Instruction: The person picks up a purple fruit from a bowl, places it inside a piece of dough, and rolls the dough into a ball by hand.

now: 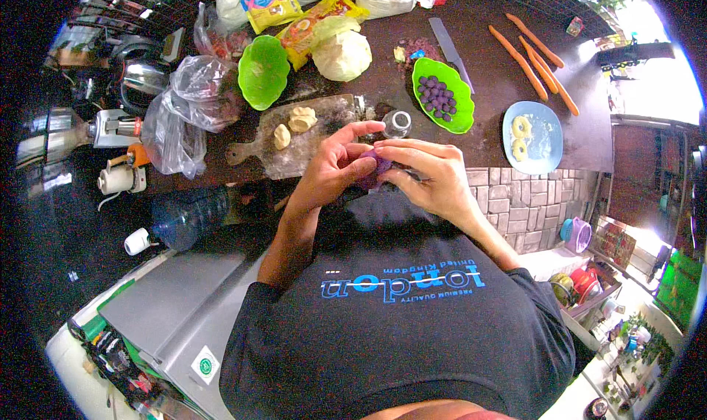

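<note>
A piece of purple dough (380,161) is held between the fingertips of both hands, close in front of my shirt. My left hand (343,163) grips it from the left with the thumb on it and the index finger raised. From the right, my right hand (428,166) pinches it with its fingers on top; part of the dough is hidden. Just beyond the hands stands a clear glass bottle or jar (396,124). On the wooden cutting board (331,111), to the left, lie two pale dough lumps (302,119). A green leaf-shaped dish (463,119) holds several purple balls (436,97).
At right, a blue plate (544,158) bears two dough rings (520,127). Several carrots (519,61) and a knife (448,44) lie farther back. Left of a cabbage (342,55) is another green dish (263,72). Plastic bags (188,111) crowd the left side.
</note>
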